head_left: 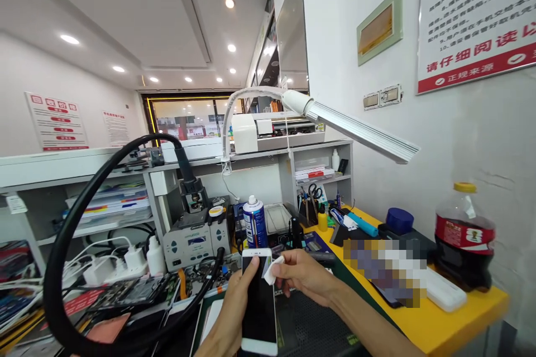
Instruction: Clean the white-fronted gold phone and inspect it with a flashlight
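A white smartphone (pixel 260 312) with a dark screen is held upright in my left hand (pixel 237 304), the thumb lying over its upper screen. My right hand (pixel 302 274) pinches a small white wipe (pixel 274 269) between thumb and fingers. The wipe is at the phone's upper right edge; whether it presses on the glass I cannot tell. Just behind the phone stands a blue and white spray can (pixel 255 222). Below my right hand lies a dark perforated mat (pixel 322 321).
A grey soldering station (pixel 196 242) with a thick black hose (pixel 52 268) arches across the left. Circuit boards (pixel 142 290) and chargers (pixel 98 269) crowd that side. On the yellow tabletop (pixel 456 329) at right stand a cola bottle (pixel 464 240) and a white power bank (pixel 446 290). A lamp (pixel 360 128) hangs above.
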`<state>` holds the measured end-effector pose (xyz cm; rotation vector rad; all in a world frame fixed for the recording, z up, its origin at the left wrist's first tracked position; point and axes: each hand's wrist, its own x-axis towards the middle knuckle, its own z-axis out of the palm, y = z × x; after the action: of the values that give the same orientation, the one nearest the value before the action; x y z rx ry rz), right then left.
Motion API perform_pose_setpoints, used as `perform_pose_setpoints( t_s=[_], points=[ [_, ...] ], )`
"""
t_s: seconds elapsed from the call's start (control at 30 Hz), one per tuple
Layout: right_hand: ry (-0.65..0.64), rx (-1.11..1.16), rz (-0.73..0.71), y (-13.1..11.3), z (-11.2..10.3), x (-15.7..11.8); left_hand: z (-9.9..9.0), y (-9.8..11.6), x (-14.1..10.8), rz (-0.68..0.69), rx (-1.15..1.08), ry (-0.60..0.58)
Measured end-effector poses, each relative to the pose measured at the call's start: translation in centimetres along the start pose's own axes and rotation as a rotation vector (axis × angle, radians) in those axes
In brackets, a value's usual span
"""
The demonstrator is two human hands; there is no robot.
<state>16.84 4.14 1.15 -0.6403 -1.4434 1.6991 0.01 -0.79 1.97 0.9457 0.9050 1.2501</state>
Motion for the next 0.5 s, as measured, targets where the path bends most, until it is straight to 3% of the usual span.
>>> perform_pose_setpoints(
  t_s=[0.17,0.5],
  points=[
    [-0.047,-0.096,0.075,0.7,0.1,0.1,-1.0,0.0,0.9,-0.011,-0.066,-0.029],
    [-0.22,-0.259,0.142,0.6,0.0,-0.2,-2.3,0.0,1.9,-0.028,-0.145,0.089]
  ],
)
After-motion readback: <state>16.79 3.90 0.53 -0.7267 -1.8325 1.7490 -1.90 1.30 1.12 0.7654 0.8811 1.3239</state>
